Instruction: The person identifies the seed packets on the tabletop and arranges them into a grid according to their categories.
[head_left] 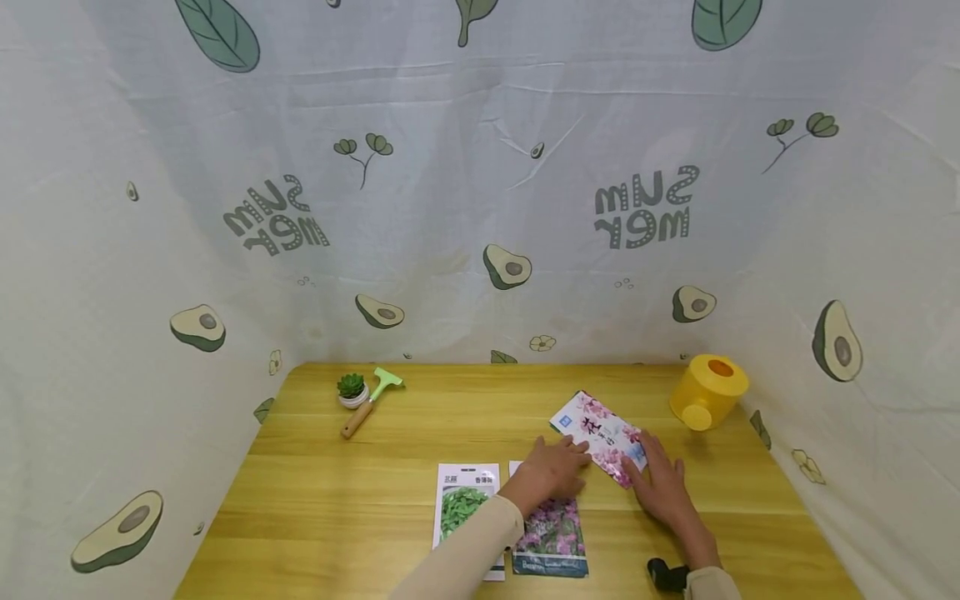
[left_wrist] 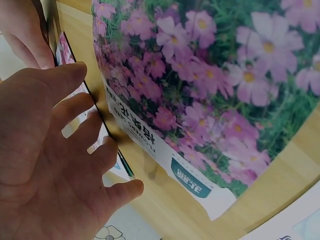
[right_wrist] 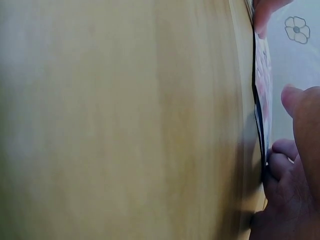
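Observation:
A small stack of seed packets, with pink blossoms on the top one, lies slanted on the wooden table. At its left edge, my left hand touches the packets with loosely bent, spread fingers. My right hand is at the stack's lower right end, fingers against the edge and thumb apart from them; in the right wrist view the stack appears edge-on. Below my left wrist lies a purple-flower seed packet, partly covered by that hand. Beside it, a green-leaf seed packet is partly hidden by my left sleeve.
A yellow watering can stands at the back right. Toward the back left are a potted succulent and a small hand rake with a wooden handle. Patterned cloth hangs behind the table and along its sides.

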